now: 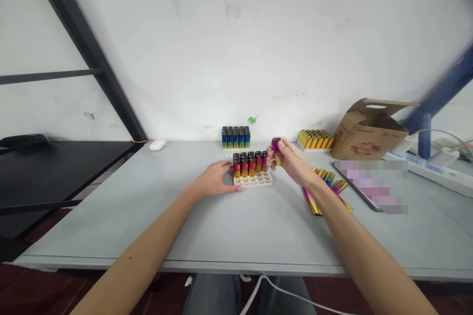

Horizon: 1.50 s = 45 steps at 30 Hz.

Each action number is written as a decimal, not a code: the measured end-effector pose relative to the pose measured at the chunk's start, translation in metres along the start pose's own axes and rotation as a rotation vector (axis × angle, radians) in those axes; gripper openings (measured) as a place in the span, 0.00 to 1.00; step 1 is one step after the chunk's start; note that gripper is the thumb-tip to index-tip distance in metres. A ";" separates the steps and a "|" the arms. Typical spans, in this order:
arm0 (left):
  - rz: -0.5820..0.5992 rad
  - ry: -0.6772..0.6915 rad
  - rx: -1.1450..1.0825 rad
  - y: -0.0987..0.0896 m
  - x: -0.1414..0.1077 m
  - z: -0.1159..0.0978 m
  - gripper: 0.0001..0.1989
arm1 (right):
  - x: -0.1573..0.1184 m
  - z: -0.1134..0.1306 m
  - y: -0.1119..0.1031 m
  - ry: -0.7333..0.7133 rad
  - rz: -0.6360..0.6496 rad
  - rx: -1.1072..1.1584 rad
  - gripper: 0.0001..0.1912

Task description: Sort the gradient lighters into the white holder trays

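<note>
My right hand [291, 156] is closed around an upright purple-and-gold lighter [277, 151] with a dark top, raised just right of a white tray. This white tray [254, 183] has rows of round sockets; red-and-gold lighters [244, 166] with black tops fill its back rows, and a purple one [265, 160] stands at the right end. Several front sockets show bare. At the tray's left side rests my left hand [218, 179], its thumb along the front edge and its fingers spread behind. Loose shiny lighters [313, 203] lie partly hidden under my right forearm.
Against the wall stand a tray of blue lighters [235, 139] and a tray of yellow ones [316, 140]. Farther right are an open cardboard box [369, 138], a power strip [436, 172] and a blurred flat device [369, 187]. A white case [157, 145] sits at the back left.
</note>
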<state>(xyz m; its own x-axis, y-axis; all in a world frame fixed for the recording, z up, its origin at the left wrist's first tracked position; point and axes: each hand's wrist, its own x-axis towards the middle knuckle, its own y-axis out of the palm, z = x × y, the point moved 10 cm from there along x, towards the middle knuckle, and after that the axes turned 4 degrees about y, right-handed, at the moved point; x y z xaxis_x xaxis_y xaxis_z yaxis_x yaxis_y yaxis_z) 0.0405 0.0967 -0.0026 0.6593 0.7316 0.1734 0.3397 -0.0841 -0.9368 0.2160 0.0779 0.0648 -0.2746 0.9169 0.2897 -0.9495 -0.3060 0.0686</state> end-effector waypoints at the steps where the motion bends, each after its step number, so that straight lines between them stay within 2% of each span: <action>1: 0.001 -0.002 0.001 0.000 0.000 0.000 0.40 | -0.001 0.005 -0.005 -0.047 -0.031 -0.118 0.15; 5: 0.003 -0.012 -0.008 0.001 0.000 0.002 0.41 | -0.006 0.021 -0.009 -0.259 -0.096 -0.713 0.13; 8: -0.005 -0.010 -0.013 0.001 0.000 0.002 0.41 | -0.007 0.016 -0.003 -0.296 -0.030 -0.940 0.11; 11: -0.017 0.005 -0.013 0.000 0.000 0.001 0.41 | -0.006 0.010 -0.005 -0.257 -0.007 -0.923 0.10; 18: -0.013 0.004 -0.002 0.000 0.001 0.000 0.40 | -0.002 -0.004 -0.007 -0.137 -0.037 -0.722 0.11; 27: -0.013 0.004 -0.007 0.002 0.001 0.001 0.40 | -0.005 -0.008 -0.001 -0.112 -0.005 -0.635 0.08; 30: -0.024 0.008 -0.009 0.001 0.001 0.001 0.40 | -0.006 -0.008 -0.002 -0.135 -0.014 -0.725 0.08; 34: -0.010 0.006 -0.001 0.001 0.001 0.000 0.40 | -0.012 0.011 0.007 -0.362 -0.086 -1.095 0.09; 37: 0.004 -0.005 0.007 0.000 0.001 -0.001 0.40 | -0.014 0.018 0.009 -0.409 -0.119 -1.206 0.11; 40: 0.010 -0.006 0.011 0.000 0.001 -0.002 0.39 | -0.010 0.017 -0.004 -0.349 -0.106 -1.141 0.13; 42: 0.016 -0.010 0.011 -0.001 0.000 -0.002 0.40 | -0.007 0.015 -0.027 -0.270 -0.178 -1.170 0.17; 43: 0.017 -0.014 0.010 -0.001 0.000 -0.002 0.40 | -0.007 0.012 -0.043 -0.196 -0.232 -1.239 0.20; 45: 0.015 -0.019 0.009 -0.001 0.000 -0.001 0.41 | -0.007 -0.006 -0.079 0.066 -0.269 -1.415 0.26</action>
<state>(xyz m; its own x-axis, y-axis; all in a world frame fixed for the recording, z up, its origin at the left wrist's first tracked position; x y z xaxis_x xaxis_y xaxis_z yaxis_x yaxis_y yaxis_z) 0.0408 0.0956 -0.0014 0.6516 0.7428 0.1540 0.3241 -0.0891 -0.9418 0.2922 0.0968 0.0519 -0.0355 0.9266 0.3744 -0.3123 0.3456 -0.8849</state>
